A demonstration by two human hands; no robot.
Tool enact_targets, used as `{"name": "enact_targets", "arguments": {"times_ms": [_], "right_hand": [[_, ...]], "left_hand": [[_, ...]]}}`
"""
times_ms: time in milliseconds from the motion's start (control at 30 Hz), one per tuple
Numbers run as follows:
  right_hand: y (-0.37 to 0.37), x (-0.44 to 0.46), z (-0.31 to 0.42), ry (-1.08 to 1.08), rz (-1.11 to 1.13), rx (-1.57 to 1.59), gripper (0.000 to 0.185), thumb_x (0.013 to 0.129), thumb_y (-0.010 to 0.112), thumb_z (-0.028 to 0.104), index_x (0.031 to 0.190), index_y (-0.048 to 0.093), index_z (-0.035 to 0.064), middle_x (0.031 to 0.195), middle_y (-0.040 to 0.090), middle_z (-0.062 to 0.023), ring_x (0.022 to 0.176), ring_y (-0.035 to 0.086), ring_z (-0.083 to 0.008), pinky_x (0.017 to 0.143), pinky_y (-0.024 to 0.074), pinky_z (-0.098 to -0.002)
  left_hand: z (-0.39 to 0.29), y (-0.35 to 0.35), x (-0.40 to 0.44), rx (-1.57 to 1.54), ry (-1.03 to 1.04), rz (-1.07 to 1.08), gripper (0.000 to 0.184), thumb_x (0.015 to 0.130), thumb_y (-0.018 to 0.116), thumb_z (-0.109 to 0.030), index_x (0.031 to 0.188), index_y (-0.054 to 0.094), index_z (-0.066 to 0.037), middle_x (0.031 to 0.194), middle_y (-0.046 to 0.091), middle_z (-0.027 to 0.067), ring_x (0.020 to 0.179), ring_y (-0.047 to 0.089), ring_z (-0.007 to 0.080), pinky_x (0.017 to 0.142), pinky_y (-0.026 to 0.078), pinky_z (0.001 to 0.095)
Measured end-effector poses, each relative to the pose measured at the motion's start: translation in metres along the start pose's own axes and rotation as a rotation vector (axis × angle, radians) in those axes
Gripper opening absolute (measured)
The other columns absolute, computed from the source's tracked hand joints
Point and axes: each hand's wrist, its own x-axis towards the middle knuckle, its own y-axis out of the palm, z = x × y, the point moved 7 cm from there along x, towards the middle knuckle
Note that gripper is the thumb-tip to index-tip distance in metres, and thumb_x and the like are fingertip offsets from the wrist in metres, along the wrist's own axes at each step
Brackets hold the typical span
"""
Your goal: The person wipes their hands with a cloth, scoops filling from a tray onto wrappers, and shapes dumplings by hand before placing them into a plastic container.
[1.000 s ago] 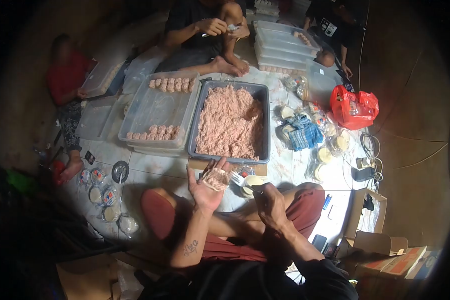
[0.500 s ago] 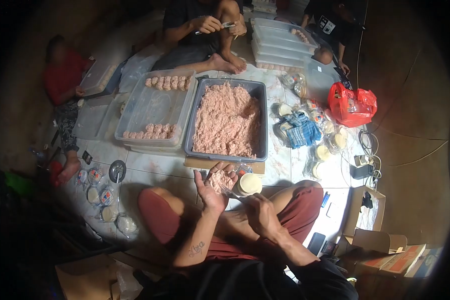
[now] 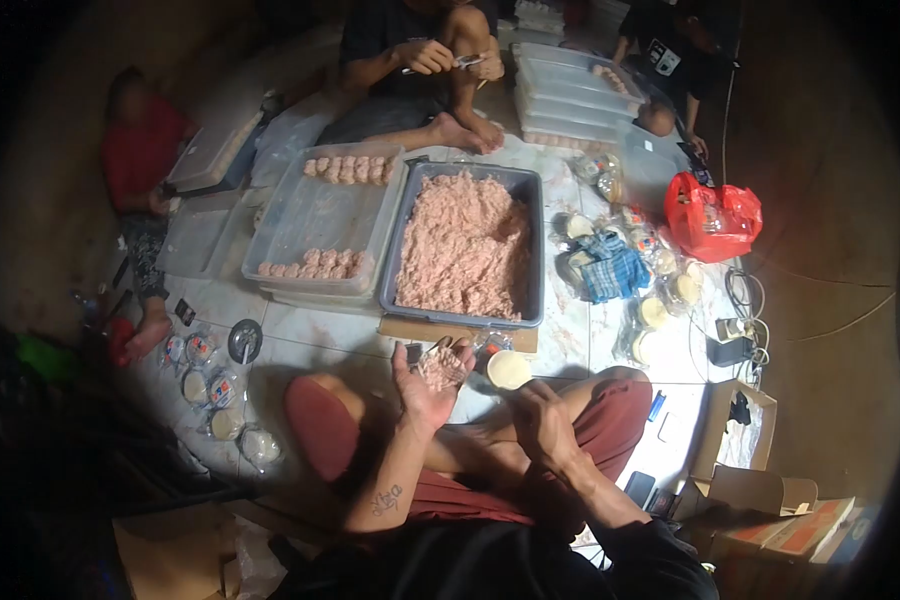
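Note:
My left hand [image 3: 430, 392], palm up and fingers curled, cups a lump of pink minced meat filling [image 3: 440, 368]. Whether a wrapper lies beneath the lump is hard to see. My right hand [image 3: 546, 425] is closed, knuckles up, over my lap; what its fingers grip is hidden. Just beyond it stands a stack of round, pale dumpling wrappers [image 3: 509, 370]. Ahead of both hands is a grey tub [image 3: 543, 265] heaped with pink minced meat [image 3: 460, 245]. To its left, a clear plastic box [image 3: 320, 225] holds rows of shaped meat dumplings [image 3: 348, 169].
Packs of wrappers [image 3: 227, 424] lie on the left floor, beside a small dark dish [image 3: 245, 341]. On the right are a blue checked cloth [image 3: 610, 268], a red plastic bag [image 3: 713, 220], cables and cardboard boxes [image 3: 800, 530]. Co-workers sit opposite, near stacked clear boxes [image 3: 578, 95].
My right hand has drawn back from my left palm, where a thin tool reached from it earlier. My left fingers have curled more around the filling. The whole view has shifted slightly.

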Motion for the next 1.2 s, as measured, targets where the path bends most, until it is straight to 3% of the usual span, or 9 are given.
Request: {"name": "enact_targets", "arguments": {"times_ms": [233, 333, 433, 567, 667, 767, 833, 1033, 1200], "right_hand": [[0.002, 0.003, -0.006, -0.156, -0.166, 0.015, 0.011, 0.088, 0.063, -0.004, 0.098, 0.065, -0.0036, 0.081, 0.059, -0.0153, 0.069, 0.058, -0.0296, 0.063, 0.047, -0.0385], [0.002, 0.002, -0.036, 0.266, -0.221, 0.356, 0.016, 0.099, 0.063, 0.012, 0.106, 0.062, -0.002, 0.077, 0.052, 0.0002, 0.068, 0.044, -0.0083, 0.057, 0.0384, -0.0256], [0.034, 0.008, -0.054, 0.602, 0.032, 0.668, 0.024, 0.097, 0.069, 0.023, 0.104, 0.067, 0.0005, 0.087, 0.061, -0.0025, 0.073, 0.053, -0.0124, 0.064, 0.0443, -0.0279], [0.033, 0.013, -0.034, 0.561, 0.161, 1.009, 0.023, 0.097, 0.07, 0.025, 0.103, 0.069, 0.0028, 0.083, 0.061, 0.0036, 0.077, 0.052, -0.0072, 0.072, 0.0427, -0.0239], [0.021, 0.033, -0.012, 0.369, 0.186, 0.927, 0.021, 0.097, 0.07, 0.022, 0.101, 0.068, 0.0013, 0.084, 0.063, 0.0029, 0.079, 0.053, -0.0062, 0.073, 0.0443, -0.0244], [0.01, 0.05, 0.007, 0.129, 0.16, 0.652, 0.02, 0.099, 0.066, 0.019, 0.101, 0.067, -0.0011, 0.085, 0.064, 0.0008, 0.08, 0.054, -0.007, 0.072, 0.0452, -0.0255], [0.001, 0.045, -0.012, 0.284, -0.046, 0.675, 0.019, 0.101, 0.062, 0.017, 0.101, 0.067, -0.0016, 0.086, 0.064, -0.0002, 0.082, 0.055, -0.0073, 0.076, 0.0448, -0.0253], [0.036, 0.003, -0.045, 0.429, -0.001, 0.848, 0.02, 0.102, 0.06, 0.023, 0.103, 0.071, 0.006, 0.076, 0.058, 0.005, 0.068, 0.048, -0.0039, 0.061, 0.0384, -0.0207], [0.045, -0.001, -0.051, 0.354, 0.047, 0.844, 0.015, 0.1, 0.06, 0.011, 0.107, 0.071, 0.0035, 0.083, 0.062, -0.0013, 0.071, 0.054, -0.0093, 0.063, 0.0437, -0.0258]], "left_hand": [[-0.002, 0.006, -0.008, 0.323, 0.042, -0.072, 0.074, 0.1, 0.033, -0.065, 0.118, 0.059, 0.002, 0.118, 0.066, 0.0225, 0.108, 0.065, 0.0341, 0.098, 0.051, 0.0459], [0.0, -0.006, -0.012, 0.716, -0.079, 0.044, 0.071, 0.101, 0.032, -0.065, 0.13, 0.051, -0.003, 0.121, 0.066, 0.0167, 0.102, 0.067, 0.0243, 0.081, 0.057, 0.0393], [0.015, 0.024, -0.024, 0.799, 0.044, 0.144, 0.068, 0.103, 0.035, -0.061, 0.139, 0.046, -0.004, 0.127, 0.063, 0.015, 0.106, 0.066, 0.024, 0.086, 0.057, 0.0414], [-0.008, 0.092, -0.07, 0.649, -0.193, 0.314, 0.062, 0.106, 0.038, -0.051, 0.15, 0.037, -0.007, 0.138, 0.054, 0.0095, 0.122, 0.058, 0.0217, 0.104, 0.049, 0.0389], [-0.006, 0.058, -0.047, 0.968, -0.147, 0.503, 0.052, 0.104, 0.052, -0.029, 0.15, 0.039, -0.009, 0.14, 0.051, 0.0066, 0.116, 0.061, 0.0187, 0.093, 0.058, 0.04], [0.012, 0.057, -0.053, 0.976, -0.12, 0.525, 0.038, 0.096, 0.061, -0.006, 0.134, 0.058, -0.006, 0.122, 0.065, 0.005, 0.108, 0.064, 0.0164, 0.088, 0.057, 0.0305], [-0.002, 0.063, -0.047, 1.517, 0.603, 0.731, 0.036, 0.096, 0.062, -0.009, 0.131, 0.058, -0.002, 0.117, 0.067, 0.0074, 0.095, 0.067, 0.0156, 0.077, 0.059, 0.0314], [-0.025, 0.091, -0.045, 1.369, 0.51, 0.254, 0.009, 0.089, 0.07, -0.005, 0.097, 0.071, -0.001, 0.09, 0.071, 0.0061, 0.085, 0.067, 0.0131, 0.078, 0.056, 0.0303], [-0.026, 0.094, -0.043, 1.387, 0.628, 0.25, 0.02, 0.08, 0.083, -0.011, 0.087, 0.067, -0.002, 0.085, 0.069, 0.0047, 0.078, 0.063, 0.0127, 0.07, 0.052, 0.0305]]}}
